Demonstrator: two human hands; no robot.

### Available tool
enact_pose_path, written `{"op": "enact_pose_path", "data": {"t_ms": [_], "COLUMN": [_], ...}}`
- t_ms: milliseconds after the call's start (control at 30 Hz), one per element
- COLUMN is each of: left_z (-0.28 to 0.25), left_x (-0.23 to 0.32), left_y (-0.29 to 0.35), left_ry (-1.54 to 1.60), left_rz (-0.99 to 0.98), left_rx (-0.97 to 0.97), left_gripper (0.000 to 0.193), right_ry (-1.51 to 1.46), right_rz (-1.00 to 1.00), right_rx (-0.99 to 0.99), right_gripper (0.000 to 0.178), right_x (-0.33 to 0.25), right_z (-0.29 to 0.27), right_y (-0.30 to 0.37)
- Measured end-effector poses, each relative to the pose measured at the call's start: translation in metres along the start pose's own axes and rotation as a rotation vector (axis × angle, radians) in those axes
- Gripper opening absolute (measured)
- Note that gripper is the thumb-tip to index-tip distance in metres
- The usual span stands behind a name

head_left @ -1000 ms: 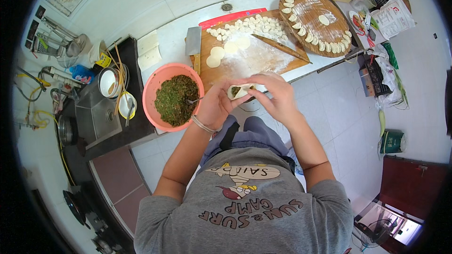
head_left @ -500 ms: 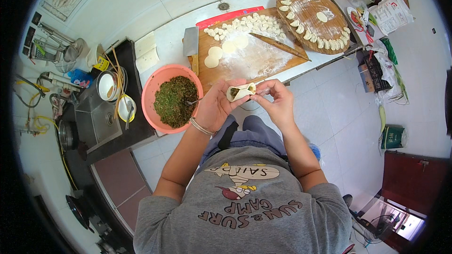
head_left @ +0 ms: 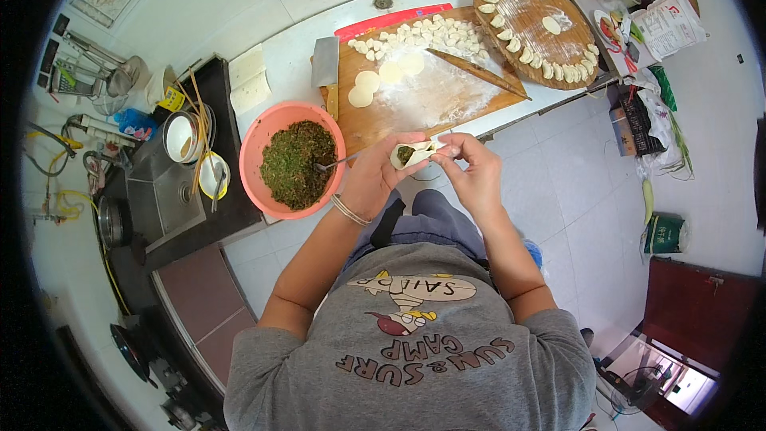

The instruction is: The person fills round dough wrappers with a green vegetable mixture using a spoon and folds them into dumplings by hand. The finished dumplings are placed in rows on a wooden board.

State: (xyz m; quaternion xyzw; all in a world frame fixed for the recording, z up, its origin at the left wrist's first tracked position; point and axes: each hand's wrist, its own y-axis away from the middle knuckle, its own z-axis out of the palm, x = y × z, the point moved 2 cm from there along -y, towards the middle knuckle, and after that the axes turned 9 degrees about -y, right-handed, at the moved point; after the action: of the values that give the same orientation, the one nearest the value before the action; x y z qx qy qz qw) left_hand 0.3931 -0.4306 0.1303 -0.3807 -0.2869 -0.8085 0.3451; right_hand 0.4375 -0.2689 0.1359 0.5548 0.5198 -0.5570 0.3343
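Observation:
A half-folded dumpling (head_left: 411, 155) with dark green filling showing at its left end is held up in front of me. My left hand (head_left: 373, 172) cradles it from the left, thumb and fingers around the wrapper. The fingers of my right hand (head_left: 475, 172) pinch its right end, where the edges meet. Left of my hands, a pink bowl (head_left: 249, 179) holds chopped green filling (head_left: 291, 168) with a spoon (head_left: 335, 163) in it. Ahead lies a floured wooden board (head_left: 415, 116) with round wrappers (head_left: 367, 81), many small dough pieces (head_left: 431, 32) and a rolling pin (head_left: 479, 73).
A cleaver (head_left: 325, 62) lies at the board's left edge. Finished dumplings (head_left: 550, 71) line the rim of a round wooden board (head_left: 533, 12), with one wrapper (head_left: 551, 25) on it. Bowls and chopsticks (head_left: 199, 128) stand by the sink (head_left: 171, 207) at left. The counter edge runs before me.
My right fingers have pinched more of the wrapper's right end together. Both hands stay nearly in place; the whole view has shifted slightly.

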Motion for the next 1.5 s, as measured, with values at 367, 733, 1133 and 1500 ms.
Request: {"op": "enact_pose_path", "data": {"t_ms": [367, 733, 1133, 1500], "left_z": [0.0, 0.005, 0.007, 0.016], "left_x": [-0.01, -0.009, -0.014, -0.009], "left_y": [-0.004, -0.007, -0.009, -0.008], "left_ry": [0.044, 0.039, 0.034, -0.18], "left_rz": [-0.03, -0.07, -0.101, -0.031], "left_rx": [-0.004, -0.027, -0.017, -0.082], "left_gripper": [0.044, 0.043, 0.042, 0.051], "right_ry": [0.114, 0.159, 0.303, 0.142], "right_rz": [-0.056, -0.27, -0.497, -0.396], "right_rx": [-0.061, -0.077, -0.157, -0.025], "right_gripper": [0.011, 0.018, 0.015, 0.013], "right_x": [0.001, -0.011, -0.007, 0.001], "right_z": [-0.003, -0.01, -0.016, -0.022], "right_y": [-0.002, -0.004, -0.005, -0.001]}}
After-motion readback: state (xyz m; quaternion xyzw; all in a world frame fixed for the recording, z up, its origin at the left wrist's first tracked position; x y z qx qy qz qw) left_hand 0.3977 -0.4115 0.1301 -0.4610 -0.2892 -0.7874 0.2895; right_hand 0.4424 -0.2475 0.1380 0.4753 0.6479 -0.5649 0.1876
